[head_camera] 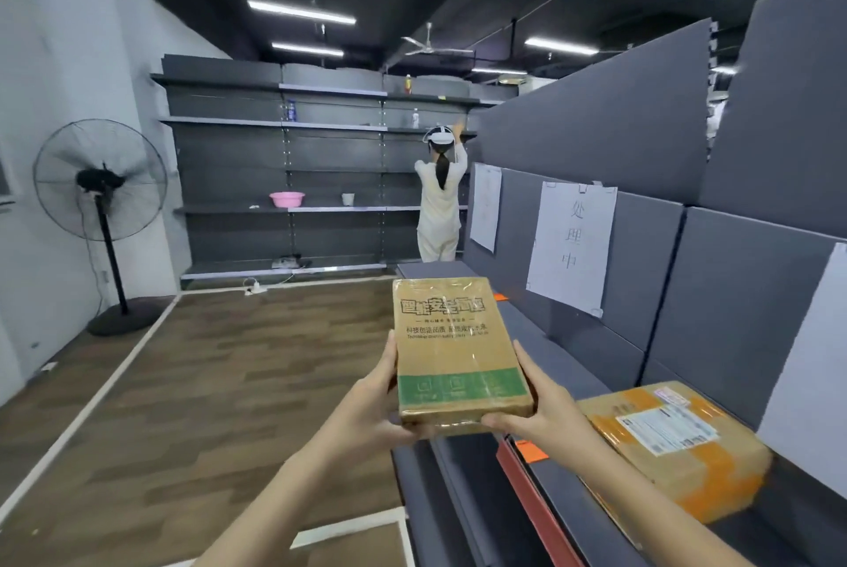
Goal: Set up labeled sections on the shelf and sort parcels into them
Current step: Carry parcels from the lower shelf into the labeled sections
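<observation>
Both hands [366, 410] grip parcel [453, 346] — tan, green band, taped.

the box [458, 346] is before you; right of it a parcel [673, 442] lies on the shelf [545, 342]; a fan [101, 181] stands far left.

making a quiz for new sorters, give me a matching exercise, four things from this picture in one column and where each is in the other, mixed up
1. green-banded parcel
2. orange-taped parcel
3. pink basin
4. paper sign

a. taped to the near shelf back panel
b. on the far shelf
c. lying on the near shelf, at right
d. held between left hand and right hand

Pairs: 1-d, 2-c, 3-b, 4-a
</observation>
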A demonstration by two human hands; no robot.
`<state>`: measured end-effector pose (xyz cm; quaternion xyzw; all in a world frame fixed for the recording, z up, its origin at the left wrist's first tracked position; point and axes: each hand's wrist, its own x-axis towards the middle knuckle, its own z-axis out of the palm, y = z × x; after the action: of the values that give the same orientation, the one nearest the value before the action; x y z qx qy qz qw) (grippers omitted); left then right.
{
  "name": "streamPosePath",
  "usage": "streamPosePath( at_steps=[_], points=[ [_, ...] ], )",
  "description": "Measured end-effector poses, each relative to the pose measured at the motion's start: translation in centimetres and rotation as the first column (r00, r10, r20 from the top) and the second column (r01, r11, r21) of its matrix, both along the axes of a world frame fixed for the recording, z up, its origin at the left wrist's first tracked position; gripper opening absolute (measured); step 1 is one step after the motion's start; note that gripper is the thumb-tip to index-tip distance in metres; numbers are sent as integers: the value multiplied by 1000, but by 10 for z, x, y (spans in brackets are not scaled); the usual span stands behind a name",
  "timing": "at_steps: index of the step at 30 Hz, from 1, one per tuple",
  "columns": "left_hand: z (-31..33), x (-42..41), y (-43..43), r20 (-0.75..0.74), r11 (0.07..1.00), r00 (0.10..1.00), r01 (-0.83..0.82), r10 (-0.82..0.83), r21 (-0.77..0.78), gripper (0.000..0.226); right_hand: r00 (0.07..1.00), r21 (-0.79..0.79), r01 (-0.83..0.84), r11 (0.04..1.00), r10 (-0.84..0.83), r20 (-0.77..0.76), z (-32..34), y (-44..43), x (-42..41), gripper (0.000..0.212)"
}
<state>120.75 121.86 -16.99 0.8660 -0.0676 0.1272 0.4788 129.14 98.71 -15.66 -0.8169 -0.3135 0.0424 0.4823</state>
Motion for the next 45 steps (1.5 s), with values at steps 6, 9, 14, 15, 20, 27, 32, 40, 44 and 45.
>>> streamPosePath(
  at_steps=[6,9,14,15,20,27,32,40,44,45],
  points=[
    [3,107,31,32,977,976,212,-213,36,111,977,-4,209,978,-209,45,-4,22,58,103],
    [2,160,43,50,944,943,328,-330,34,112,948,-34,314,949,-310,77,-3,34,79,109],
    [8,230,75,-4,858,863,502,-504,114,115,845,-61,527,848,-515,145,-1,73,101,92],
    [10,239,81,-9,841,847,529,-532,113,115,825,-62,558,827,-546,147,0,83,103,90],
    [24,262,89,-15,768,768,641,-640,8,92,695,-55,718,694,-709,122,0,115,92,92],
    [28,272,52,82,659,705,693,-704,-293,52,474,-70,880,469,-865,168,3,116,62,92],
    [28,266,23,-33,541,645,611,-764,-577,49,419,-78,908,412,-895,154,2,109,33,90],
    [39,228,-9,45,662,709,677,-703,-321,76,487,-240,871,429,-817,308,16,97,15,55],
    [43,209,-21,10,666,690,702,-724,-251,88,504,-23,862,507,-849,158,31,102,19,51],
    [43,206,-23,16,639,666,721,-746,-269,78,484,29,870,493,-862,149,32,102,18,50]
  ],
)
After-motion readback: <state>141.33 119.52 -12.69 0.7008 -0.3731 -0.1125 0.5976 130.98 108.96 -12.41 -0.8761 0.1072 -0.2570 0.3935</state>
